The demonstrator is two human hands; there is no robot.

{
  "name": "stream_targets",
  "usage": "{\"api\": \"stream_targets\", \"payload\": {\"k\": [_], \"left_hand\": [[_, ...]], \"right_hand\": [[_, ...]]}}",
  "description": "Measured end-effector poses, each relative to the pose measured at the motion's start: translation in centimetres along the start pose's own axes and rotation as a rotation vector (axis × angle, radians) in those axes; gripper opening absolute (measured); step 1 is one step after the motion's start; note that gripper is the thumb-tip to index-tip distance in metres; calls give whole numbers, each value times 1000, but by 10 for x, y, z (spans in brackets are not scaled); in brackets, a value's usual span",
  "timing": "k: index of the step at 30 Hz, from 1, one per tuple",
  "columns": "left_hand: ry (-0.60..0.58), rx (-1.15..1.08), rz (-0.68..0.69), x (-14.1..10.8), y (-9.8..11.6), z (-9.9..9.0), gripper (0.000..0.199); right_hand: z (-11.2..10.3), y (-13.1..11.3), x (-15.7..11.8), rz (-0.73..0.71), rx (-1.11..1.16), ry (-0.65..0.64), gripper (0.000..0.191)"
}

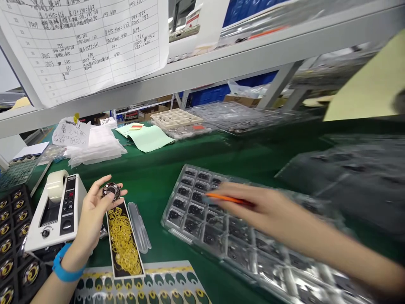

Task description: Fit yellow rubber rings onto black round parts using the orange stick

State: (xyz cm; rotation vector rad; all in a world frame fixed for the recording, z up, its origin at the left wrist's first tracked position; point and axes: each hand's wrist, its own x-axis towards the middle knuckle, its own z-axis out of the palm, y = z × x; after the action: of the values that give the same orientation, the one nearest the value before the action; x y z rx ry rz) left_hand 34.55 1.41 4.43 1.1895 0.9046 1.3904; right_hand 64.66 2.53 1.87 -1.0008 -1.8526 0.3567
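Between the thumb and fingers of my left hand, a round dark disc-shaped part with a metallic rim is held up. This hand wears a blue wristband and sits just above the far end of a narrow box of yellow rings. My right hand, smeared by motion, grips a slim orange tool; its exact kind is blurred. The hand is over a clear compartment tray whose pockets hold small black parts. Whether the tool touches a part cannot be made out.
A white tape dispenser stands left of the box, beside a black tray of round parts. A clear plastic case lies at the box's right. Nearest me is a sticker sheet. A grey shelf beam crosses above.
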Motion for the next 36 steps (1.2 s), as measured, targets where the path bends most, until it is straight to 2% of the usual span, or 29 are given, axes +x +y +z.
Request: {"api": "stream_targets", "payload": {"k": [1,2,4,7,11,15,19,25,28,31,36], "left_hand": [[-15,19,13,-1,-1,0,40],[-33,46,30,-2,-1,0,37],[-62,125,76,-3,-3,0,26],[-54,230,141,-3,-6,0,13],[12,286,169,0,-9,-1,16],[12,298,157,2,-10,-3,18],[25,304,140,3,-13,-4,19],[21,328,188,2,-14,-1,18],[-7,306,171,-1,-13,3,17],[-18,197,143,-4,-12,6,10],[-108,10,77,-5,-11,4,32]], "right_hand": [[13,-13,11,13,79,-131,39],[27,-26,22,29,152,-206,35],[55,-51,39,76,267,-295,31],[88,-72,54,128,420,-292,32],[107,-75,57,157,564,-279,32],[111,-69,56,162,576,-297,35],[105,-60,57,215,541,-283,40],[101,-59,54,264,623,-319,34],[105,-63,51,216,643,-247,34],[106,-63,49,173,572,-137,31],[101,-58,50,134,469,-72,30]]}}
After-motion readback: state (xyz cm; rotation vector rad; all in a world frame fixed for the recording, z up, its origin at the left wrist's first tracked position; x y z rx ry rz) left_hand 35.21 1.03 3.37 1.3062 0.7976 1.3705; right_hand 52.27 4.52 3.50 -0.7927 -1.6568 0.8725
